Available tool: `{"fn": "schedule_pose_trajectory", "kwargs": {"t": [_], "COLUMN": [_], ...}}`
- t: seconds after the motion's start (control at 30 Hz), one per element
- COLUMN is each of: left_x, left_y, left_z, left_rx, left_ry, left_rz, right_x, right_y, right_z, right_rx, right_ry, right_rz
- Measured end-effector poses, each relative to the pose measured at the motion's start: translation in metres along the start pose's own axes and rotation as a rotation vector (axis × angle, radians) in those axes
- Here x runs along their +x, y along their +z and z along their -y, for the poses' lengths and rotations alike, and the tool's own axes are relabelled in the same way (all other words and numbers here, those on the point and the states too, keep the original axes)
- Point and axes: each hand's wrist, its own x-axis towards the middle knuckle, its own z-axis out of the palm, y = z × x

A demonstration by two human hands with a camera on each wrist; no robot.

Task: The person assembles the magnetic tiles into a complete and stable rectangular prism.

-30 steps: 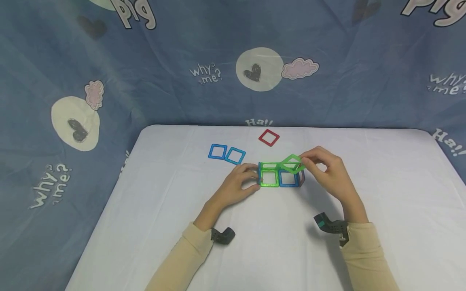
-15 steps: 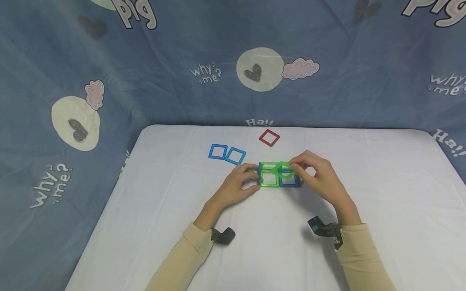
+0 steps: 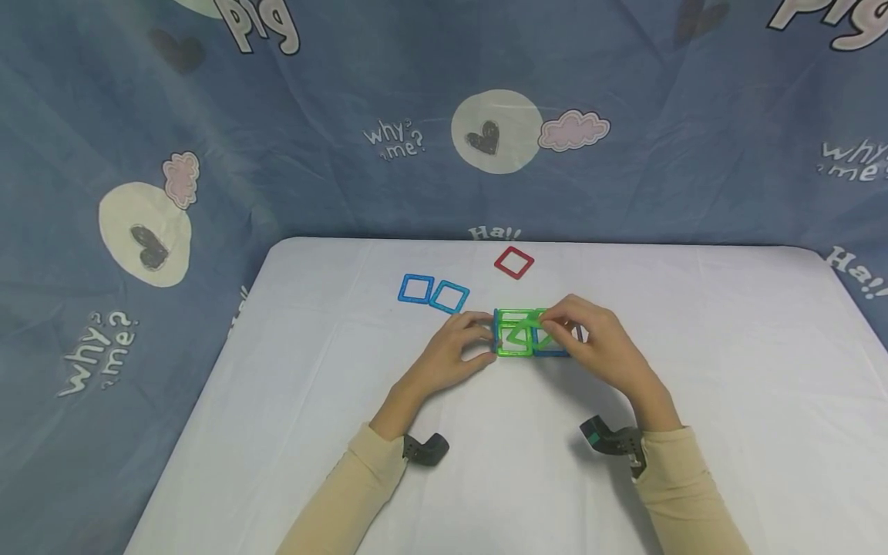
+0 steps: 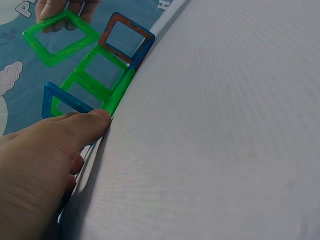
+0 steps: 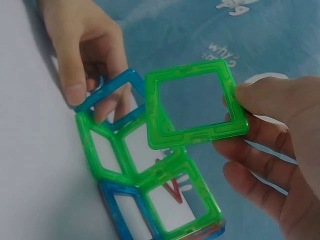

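A small box of square magnetic tiles, green ones [image 5: 135,180] joined to blue and brownish-red ones, stands on the white table. My left hand [image 3: 454,351] grips its left end, with the thumb at the near corner and fingers around the blue end tile [image 5: 105,90]. Above the box, my right hand [image 3: 603,339] pinches a loose green square tile [image 5: 154,115] by one edge between thumb and fingers. That tile is tilted and overlaps the box in the head view. A brownish-red tile [image 4: 108,32] forms the far end, partly hidden by my right hand in the head view.
Behind my left hand lie two blue square tiles [image 3: 402,287], close together. A red square tile [image 3: 503,256] lies near the table's back edge. The white tabletop [image 3: 513,478] backs onto a blue printed curtain [image 3: 312,154].
My right hand has moved left with the green tile, from over the right end of the box to over its middle. The left hand has stayed put on the blue end tile.
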Motion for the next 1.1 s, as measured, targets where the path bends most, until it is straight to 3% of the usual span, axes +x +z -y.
{"fn": "schedule_pose_trajectory", "kwargs": {"t": [1.1], "left_x": [0.000], "left_y": [0.001], "left_z": [0.001], "left_rx": [-0.008], "left_ry": [0.003], "left_rz": [-0.002], "right_x": [0.000], "right_y": [0.018], "right_z": [0.000], "right_rx": [-0.059], "right_ry": [-0.032], "right_rz": [0.085]}}
